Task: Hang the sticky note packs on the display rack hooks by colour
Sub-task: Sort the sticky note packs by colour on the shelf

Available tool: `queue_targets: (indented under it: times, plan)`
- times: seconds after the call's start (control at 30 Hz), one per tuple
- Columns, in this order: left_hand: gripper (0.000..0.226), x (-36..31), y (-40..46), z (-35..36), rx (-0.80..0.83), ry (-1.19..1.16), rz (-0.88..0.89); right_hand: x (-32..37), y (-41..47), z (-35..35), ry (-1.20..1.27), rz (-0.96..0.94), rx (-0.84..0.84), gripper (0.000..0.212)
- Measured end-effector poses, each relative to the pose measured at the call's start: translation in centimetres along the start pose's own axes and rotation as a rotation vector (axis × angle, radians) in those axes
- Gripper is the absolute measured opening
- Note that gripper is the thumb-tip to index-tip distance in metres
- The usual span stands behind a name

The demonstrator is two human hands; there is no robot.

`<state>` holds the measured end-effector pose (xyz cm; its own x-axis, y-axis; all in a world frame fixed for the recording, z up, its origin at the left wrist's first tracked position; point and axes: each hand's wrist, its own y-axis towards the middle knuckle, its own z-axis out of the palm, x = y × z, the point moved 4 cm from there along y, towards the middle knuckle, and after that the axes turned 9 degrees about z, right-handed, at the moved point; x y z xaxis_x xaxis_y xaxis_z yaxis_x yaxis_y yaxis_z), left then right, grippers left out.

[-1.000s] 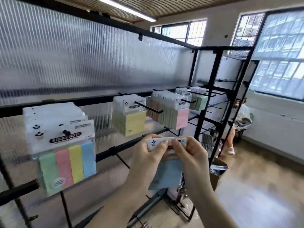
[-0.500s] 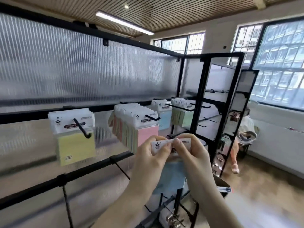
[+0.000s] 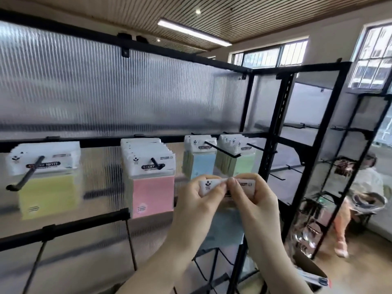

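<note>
While blue pack [image 3: 224, 228] is pinched by white header between left hand [image 3: 198, 205] and right hand [image 3: 254, 205], carrying step is judged underway. Blue stack's hook [image 3: 222, 148] seen just above hands; header hole to be aligned, slid on.

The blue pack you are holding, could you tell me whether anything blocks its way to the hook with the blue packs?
Nothing visible does. Both hands, left and right, pinch the blue pack just below the blue hook, whose tip projects free.
</note>
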<state>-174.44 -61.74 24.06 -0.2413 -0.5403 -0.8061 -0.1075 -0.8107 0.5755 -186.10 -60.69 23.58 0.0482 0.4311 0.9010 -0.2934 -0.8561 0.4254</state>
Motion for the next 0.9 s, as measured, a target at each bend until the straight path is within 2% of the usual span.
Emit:
queue_targets:
  times: [0.13, 0.3, 0.37, 0.57, 0.8, 0.9]
  plan:
    - [0.013, 0.8, 2.1, 1.1, 0.011, -0.011, 0.012, -0.3, 2.2, -0.9, 0.042, -0.002, 0.039, 0.004]
    - [0.008, 2.0, 5.0, 2.0, 0.046, 0.093, 0.077, -0.9, 5.0, -1.6, 0.01, -0.076, -0.048, 0.012]
    - [0.009, 2.7, 6.1, 2.5, 0.065, 0.153, 0.094, -1.1, 6.2, -1.8, 0.055, -0.064, -0.066, 0.013]
    - [0.002, 4.0, 8.1, 3.1, 0.016, 0.137, 0.092, -2.5, 8.7, -2.4, 0.051, -0.008, -0.098, 0.01]
    - [0.005, 4.5, 8.9, 2.9, -0.009, 0.177, 0.101, -3.9, 9.7, -2.2, 0.158, 0.111, -0.001, 0.02]
    - [0.006, 4.4, 9.0, 2.9, -0.015, 0.188, 0.093, -4.3, 10.3, -2.4, 0.216, 0.145, 0.051, 0.015]
